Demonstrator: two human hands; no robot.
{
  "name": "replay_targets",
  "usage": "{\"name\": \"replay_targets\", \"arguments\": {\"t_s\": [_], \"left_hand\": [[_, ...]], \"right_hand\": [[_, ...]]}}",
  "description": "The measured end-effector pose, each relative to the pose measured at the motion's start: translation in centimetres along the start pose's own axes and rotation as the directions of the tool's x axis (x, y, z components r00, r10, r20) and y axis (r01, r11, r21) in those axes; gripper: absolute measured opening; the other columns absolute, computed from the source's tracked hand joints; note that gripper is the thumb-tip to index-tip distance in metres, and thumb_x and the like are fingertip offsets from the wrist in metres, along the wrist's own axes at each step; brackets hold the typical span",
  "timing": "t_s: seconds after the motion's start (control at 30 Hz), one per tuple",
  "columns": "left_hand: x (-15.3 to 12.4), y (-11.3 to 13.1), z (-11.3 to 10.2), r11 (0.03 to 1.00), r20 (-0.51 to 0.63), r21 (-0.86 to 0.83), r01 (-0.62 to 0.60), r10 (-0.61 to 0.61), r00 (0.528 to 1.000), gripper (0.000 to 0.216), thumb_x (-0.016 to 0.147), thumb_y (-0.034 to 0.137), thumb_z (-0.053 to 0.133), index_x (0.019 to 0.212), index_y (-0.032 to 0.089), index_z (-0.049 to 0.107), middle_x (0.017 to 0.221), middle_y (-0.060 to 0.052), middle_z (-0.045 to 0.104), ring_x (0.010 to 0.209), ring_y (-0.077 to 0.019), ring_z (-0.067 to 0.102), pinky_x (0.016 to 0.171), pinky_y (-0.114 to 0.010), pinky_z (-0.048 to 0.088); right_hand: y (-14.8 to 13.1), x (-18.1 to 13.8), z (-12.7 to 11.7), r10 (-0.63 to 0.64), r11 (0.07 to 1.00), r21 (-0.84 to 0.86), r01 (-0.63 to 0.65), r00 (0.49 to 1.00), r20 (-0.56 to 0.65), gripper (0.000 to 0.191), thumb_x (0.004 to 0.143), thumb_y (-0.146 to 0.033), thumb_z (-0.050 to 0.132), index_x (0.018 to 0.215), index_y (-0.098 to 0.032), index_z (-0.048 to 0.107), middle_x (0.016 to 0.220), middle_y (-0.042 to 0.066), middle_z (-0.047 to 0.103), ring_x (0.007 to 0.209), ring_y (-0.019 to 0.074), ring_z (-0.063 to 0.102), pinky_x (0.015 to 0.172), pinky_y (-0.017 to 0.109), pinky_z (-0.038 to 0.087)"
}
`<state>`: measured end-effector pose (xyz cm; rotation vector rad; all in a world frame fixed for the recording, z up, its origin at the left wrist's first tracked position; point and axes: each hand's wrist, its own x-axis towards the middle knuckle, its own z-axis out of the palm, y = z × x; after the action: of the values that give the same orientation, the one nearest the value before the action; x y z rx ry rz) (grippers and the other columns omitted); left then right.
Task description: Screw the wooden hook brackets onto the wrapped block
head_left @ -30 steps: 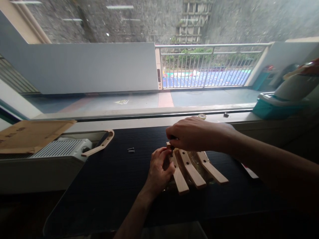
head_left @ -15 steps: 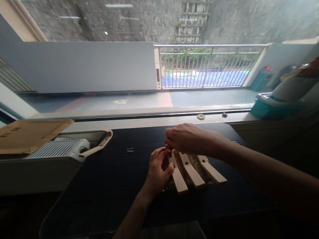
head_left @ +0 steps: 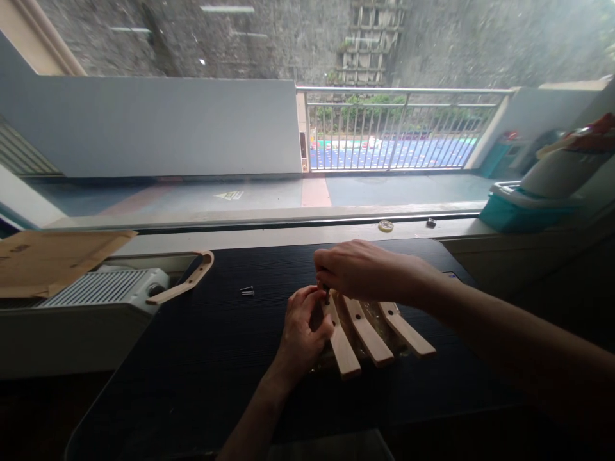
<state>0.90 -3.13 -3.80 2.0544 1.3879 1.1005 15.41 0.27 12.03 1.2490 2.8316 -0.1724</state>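
Note:
My left hand (head_left: 307,323) is closed around the upper part of the leftmost wooden hook (head_left: 344,355), thumb and fingers on its edges. Over its top end, my right hand (head_left: 348,269) pinches a small, thin, dark screw-like piece (head_left: 327,297). This piece points down at the hook's upper hole; its top is hidden by the fingers. Two more pale wooden hooks, a middle one (head_left: 372,339) and a right one (head_left: 410,333), lie alongside with dark holes in them. Clear plastic wrap (head_left: 384,330) lies under and between the hooks.
Loose screws (head_left: 247,291) lie on the black table (head_left: 202,358). Another wooden hook (head_left: 185,286) rests at the table's left edge, near a white radiator (head_left: 106,288) and cardboard (head_left: 57,259). A tape roll (head_left: 385,226) and turquoise bin (head_left: 514,208) stand along the windowsill.
The whole view has shifted slightly, so things appear a little further left. Both hands keep nearly the same hold on the leftmost hook and the dark piece.

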Motion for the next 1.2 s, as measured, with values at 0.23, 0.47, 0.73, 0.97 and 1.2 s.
{"name": "replay_targets", "arguments": {"t_s": [0.23, 0.47, 0.73, 0.97, 1.2], "left_hand": [[0.0, 0.0, 0.1, 1.0, -0.028, -0.028, -0.006, 0.005, 1.0, 0.03, 0.074, 0.019, 0.053, 0.104, 0.021, 0.055, 0.116, -0.007, 0.052, 0.112, -0.0246, 0.045, 0.097, -0.044, 0.041], [0.1, 0.1, 0.0, 1.0, -0.031, -0.007, -0.022, 0.021, 0.999, 0.029, 0.075, 0.019, 0.052, 0.104, 0.021, 0.055, 0.116, -0.007, 0.052, 0.112, -0.0243, 0.046, 0.096, -0.043, 0.041], [0.0, 0.2, 0.0, 1.0, -0.038, 0.017, -0.01, 0.011, 0.999, 0.029, 0.074, 0.018, 0.052, 0.103, 0.02, 0.056, 0.116, -0.007, 0.053, 0.112, -0.0239, 0.047, 0.096, -0.042, 0.042], [0.0, 0.1, 0.0, 0.999, -0.038, 0.031, -0.032, 0.033, 0.999, 0.031, 0.074, 0.018, 0.051, 0.105, 0.02, 0.056, 0.117, -0.007, 0.053, 0.112, -0.0229, 0.046, 0.098, -0.042, 0.04], [-0.1, 0.1, 0.1, 0.999, -0.041, 0.033, -0.02, 0.022, 0.999, 0.031, 0.074, 0.019, 0.05, 0.104, 0.019, 0.056, 0.116, -0.007, 0.053, 0.112, -0.0233, 0.046, 0.097, -0.041, 0.04]], "right_hand": [[-0.2, 0.2, -0.1, 0.097, 0.995, 0.001, -0.097, 0.995, -0.003, 0.028, 0.091, -0.034, 0.035, 0.092, -0.016, 0.056, 0.077, 0.006, 0.065, 0.06, 0.0122, 0.053, 0.052, 0.025, 0.029], [-0.4, 0.1, -0.2, 0.052, 0.998, -0.027, -0.053, 0.998, -0.048, 0.026, 0.089, -0.033, 0.037, 0.092, -0.018, 0.057, 0.077, 0.004, 0.065, 0.061, 0.0127, 0.053, 0.051, 0.025, 0.027], [-0.6, 0.3, 2.2, 0.223, 0.973, -0.021, -0.228, 0.964, -0.147, 0.027, 0.092, -0.034, 0.03, 0.094, -0.016, 0.05, 0.074, 0.006, 0.063, 0.059, 0.0146, 0.054, 0.05, 0.026, 0.026], [-0.6, -0.3, 2.7, 0.254, 0.967, 0.069, -0.244, 0.938, -0.234, 0.024, 0.09, -0.037, 0.036, 0.096, -0.018, 0.049, 0.075, 0.004, 0.064, 0.062, 0.0145, 0.055, 0.051, 0.025, 0.026], [-0.7, -1.3, 1.9, 0.101, 0.993, 0.076, -0.085, 0.968, -0.23, 0.016, 0.086, -0.03, 0.043, 0.093, -0.018, 0.051, 0.081, 0.003, 0.063, 0.061, 0.0107, 0.05, 0.051, 0.022, 0.026]]}}
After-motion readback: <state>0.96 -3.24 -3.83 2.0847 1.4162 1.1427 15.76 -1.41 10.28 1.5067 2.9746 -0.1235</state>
